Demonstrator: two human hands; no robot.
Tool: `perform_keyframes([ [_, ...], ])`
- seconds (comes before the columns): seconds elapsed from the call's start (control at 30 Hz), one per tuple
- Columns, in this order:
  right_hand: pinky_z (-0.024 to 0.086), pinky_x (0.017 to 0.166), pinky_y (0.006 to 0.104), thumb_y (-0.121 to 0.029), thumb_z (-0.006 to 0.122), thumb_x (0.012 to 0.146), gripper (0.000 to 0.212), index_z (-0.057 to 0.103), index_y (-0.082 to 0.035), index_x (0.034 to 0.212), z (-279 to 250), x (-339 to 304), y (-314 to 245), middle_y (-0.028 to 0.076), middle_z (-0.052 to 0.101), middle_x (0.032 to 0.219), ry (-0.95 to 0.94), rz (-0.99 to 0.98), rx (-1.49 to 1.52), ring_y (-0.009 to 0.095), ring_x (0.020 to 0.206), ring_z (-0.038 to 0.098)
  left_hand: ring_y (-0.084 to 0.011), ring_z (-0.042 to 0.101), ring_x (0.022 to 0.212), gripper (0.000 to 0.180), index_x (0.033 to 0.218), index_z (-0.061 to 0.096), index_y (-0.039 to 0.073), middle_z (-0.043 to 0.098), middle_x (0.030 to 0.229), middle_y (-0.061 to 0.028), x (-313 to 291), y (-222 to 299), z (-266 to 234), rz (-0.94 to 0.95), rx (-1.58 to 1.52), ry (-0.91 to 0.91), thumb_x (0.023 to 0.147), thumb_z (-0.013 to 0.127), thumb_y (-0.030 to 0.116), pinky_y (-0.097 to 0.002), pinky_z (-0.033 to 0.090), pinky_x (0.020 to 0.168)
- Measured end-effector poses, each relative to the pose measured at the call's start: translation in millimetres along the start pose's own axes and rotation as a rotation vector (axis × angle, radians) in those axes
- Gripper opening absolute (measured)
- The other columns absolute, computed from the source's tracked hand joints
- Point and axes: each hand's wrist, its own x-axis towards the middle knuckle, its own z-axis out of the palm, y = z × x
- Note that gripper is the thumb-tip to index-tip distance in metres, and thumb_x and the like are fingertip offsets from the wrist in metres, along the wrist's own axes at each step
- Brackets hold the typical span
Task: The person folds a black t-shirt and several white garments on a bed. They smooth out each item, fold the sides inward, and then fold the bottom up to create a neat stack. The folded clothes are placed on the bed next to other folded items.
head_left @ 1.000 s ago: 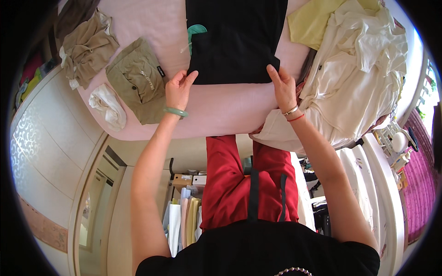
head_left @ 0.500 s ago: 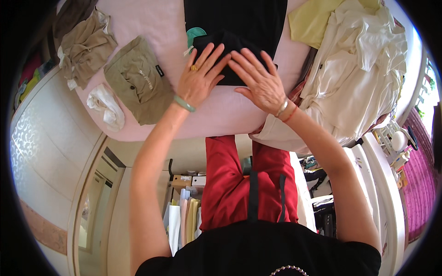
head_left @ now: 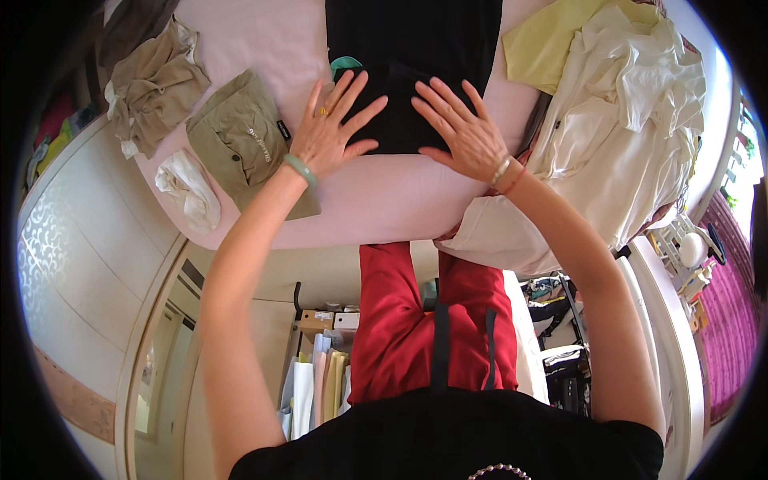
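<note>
A black cloth garment [head_left: 412, 40] lies flat on the pink-covered bed [head_left: 384, 200], its near end folded over. My left hand [head_left: 332, 124] rests with spread fingers on the near left corner of the fold, partly over the pink cover. On the near right part of the fold lies my right hand [head_left: 464, 132], fingers spread too. A bit of green material [head_left: 346, 63] shows at the garment's left edge, just beyond my left fingertips. Neither hand grips anything.
Left of my hands lie a folded olive garment [head_left: 244, 136], a crumpled tan garment [head_left: 156, 88] and a small white cloth [head_left: 188, 190]. Rumpled white clothing [head_left: 616, 128] and a yellow-green garment [head_left: 544, 48] are heaped at the right. A patterned white panel [head_left: 88, 248] stands far left.
My hands have moved apart, the left one outward to the left and the right one slightly right. The fold beneath them looks flatter, and less of the green material shows.
</note>
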Motion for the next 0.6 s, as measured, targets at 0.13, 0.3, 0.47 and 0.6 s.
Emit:
perform_keyframes([
  [0.13, 0.014, 0.122, 0.047, -0.035, 0.072, 0.08, 0.086, 0.031, -0.018, 0.154, 0.3, -27.8, 3.0, 0.003, 0.024, 0.163, -0.088, -0.087, -0.034, 0.02, 0.151, 0.02, -0.0262, 0.017, 0.151, 0.081, 0.152, 0.034, 0.033, 0.019, 0.164, -0.0049, -26.7, 9.9, -6.9, 0.129, 0.059, -0.127, 0.08, 0.073, 0.034, -0.0591, 0.019, 0.118],
  [0.3, 0.019, 0.122, 0.0444, -0.019, 0.074, 0.074, 0.085, 0.037, -0.018, 0.15, 11.2, -28.0, 13.6, 0.003, 0.028, 0.161, -0.075, -0.066, 0.0, 0.02, 0.149, 0.024, -0.0227, 0.023, 0.149, 0.094, 0.149, 0.04, 0.032, 0.025, 0.161, -0.0031, -15.1, 3.1, 2.4, 0.027, 0.138, -0.06, 0.065, 0.079, 0.016, -0.0559, 0.02, 0.119],
  [0.47, 0.03, 0.118, 0.0436, -0.007, 0.073, 0.07, 0.073, 0.05, -0.013, 0.139, 7.7, -28.3, 31.5, 0.005, 0.044, 0.152, 0.037, -0.099, 0.223, 0.023, 0.144, 0.035, -0.021, 0.031, 0.146, 0.088, 0.146, 0.046, 0.029, 0.034, 0.158, -0.0022, -10.3, -12.2, -6.6, 0.063, 0.027, -0.088, 0.065, 0.078, 0.016, -0.0543, 0.021, 0.119],
  [0.6, 0.037, 0.113, 0.0436, -0.002, 0.068, 0.07, 0.059, 0.06, -0.009, 0.128, -16.5, -30.8, 29.1, 0.009, 0.058, 0.137, 0.056, -0.025, 0.53, 0.029, 0.134, 0.048, -0.0252, 0.04, 0.141, 0.07, 0.14, 0.054, 0.022, 0.047, 0.149, -0.006, -14.6, -6.6, -21.3, 0.051, -0.142, -0.105, 0.073, 0.071, 0.013, -0.0522, 0.023, 0.119],
])
